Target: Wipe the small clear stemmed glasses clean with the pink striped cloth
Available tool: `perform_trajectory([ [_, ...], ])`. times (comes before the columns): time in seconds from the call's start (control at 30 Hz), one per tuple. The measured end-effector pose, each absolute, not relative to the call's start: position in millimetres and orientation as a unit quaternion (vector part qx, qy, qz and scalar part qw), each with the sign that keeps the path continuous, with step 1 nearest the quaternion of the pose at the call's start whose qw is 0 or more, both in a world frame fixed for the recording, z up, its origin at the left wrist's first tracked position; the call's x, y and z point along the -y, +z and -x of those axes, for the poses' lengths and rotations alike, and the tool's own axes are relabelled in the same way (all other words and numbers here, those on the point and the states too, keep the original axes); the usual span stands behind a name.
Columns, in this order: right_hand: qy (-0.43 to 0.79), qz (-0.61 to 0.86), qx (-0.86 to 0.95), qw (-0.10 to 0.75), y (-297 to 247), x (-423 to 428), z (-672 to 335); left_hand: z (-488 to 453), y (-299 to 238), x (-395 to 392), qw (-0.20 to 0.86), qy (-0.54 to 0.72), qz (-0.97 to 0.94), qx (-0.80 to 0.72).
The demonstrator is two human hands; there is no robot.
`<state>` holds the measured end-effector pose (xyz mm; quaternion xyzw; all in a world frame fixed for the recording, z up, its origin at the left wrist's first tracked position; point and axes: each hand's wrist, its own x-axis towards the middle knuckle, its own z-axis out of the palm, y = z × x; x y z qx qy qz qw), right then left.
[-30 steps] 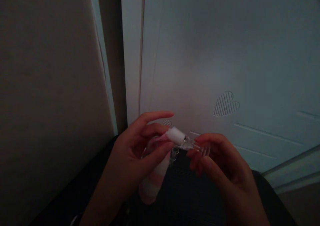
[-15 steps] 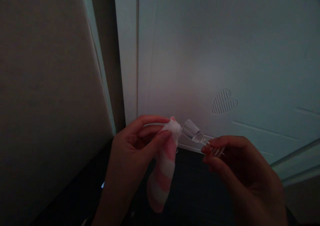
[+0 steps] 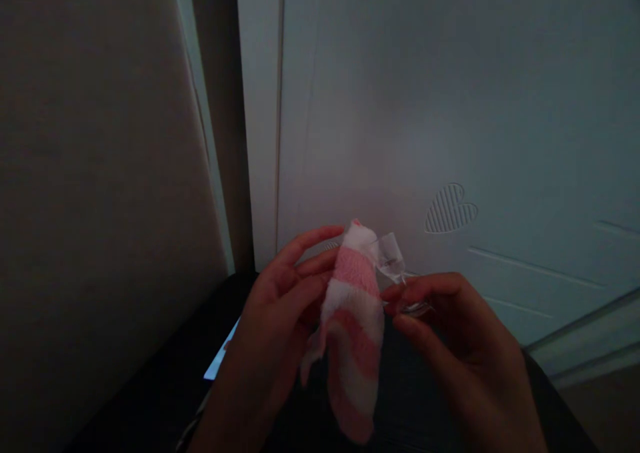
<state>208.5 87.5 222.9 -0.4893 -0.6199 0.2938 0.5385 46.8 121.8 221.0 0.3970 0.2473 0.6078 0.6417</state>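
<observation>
The left hand (image 3: 285, 299) holds one pink-and-white striped, fluffy cloth (image 3: 355, 333) at its upper left edge, thumb and fingers partly hidden behind the fabric. The right hand (image 3: 465, 333) pinches one small, clear, stemmed cup (image 3: 391, 256) near its foot, the bowl tilted toward eleven o'clock.

Taking the cloth as the dial's centre, the left hand sits at ten, the right hand at three and the cup at one, just beside the cloth's upper end; whether they touch cannot be told. The cloth hangs toward six, over a dark, flat surface (image 3: 415, 399).

At nine, one bright, pale, flat object (image 3: 218, 363) lies by the left forearm, which blocks part of it.

Farther out, one white panel (image 3: 380, 106) rises at twelve. It bears two ribbed carvings: one whole heart (image 3: 451, 209) between one and two, and one small ribbed patch (image 3: 331, 245) at eleven, mostly covered by the left fingers. At least three straight grooves (image 3: 537, 266) run across it, between two and three. One brownish wall (image 3: 100, 173) fills ten, edged by one pale, narrow strip (image 3: 200, 99).
</observation>
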Motion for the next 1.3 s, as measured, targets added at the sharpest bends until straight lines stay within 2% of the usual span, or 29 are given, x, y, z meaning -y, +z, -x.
perform_trajectory([
  [0.2,0.314,0.437,0.636,0.552,226,-86,-201,-53,221,-125,0.712,0.549,-0.388,-0.203],
  [0.4,0.385,0.426,0.598,0.559,229,-84,-196,-57,222,-124,0.722,0.531,-0.391,-0.211],
  [0.67,0.374,0.527,0.602,0.47,229,-82,-199,-59,222,-120,0.738,0.497,-0.399,-0.221],
  [0.8,0.349,0.528,0.62,0.463,228,-84,-197,-62,220,-118,0.731,0.502,-0.399,-0.232],
  [0.93,0.343,0.508,0.641,0.462,228,-85,-199,-63,220,-117,0.668,0.524,-0.446,-0.286],
  [1.17,0.276,0.483,0.646,0.523,225,-88,-212,-57,220,-120,0.4,0.49,-0.666,-0.395],
  [1.3,0.235,0.502,0.655,0.514,223,-90,-211,-58,219,-120,0.302,0.444,-0.75,-0.386],
])
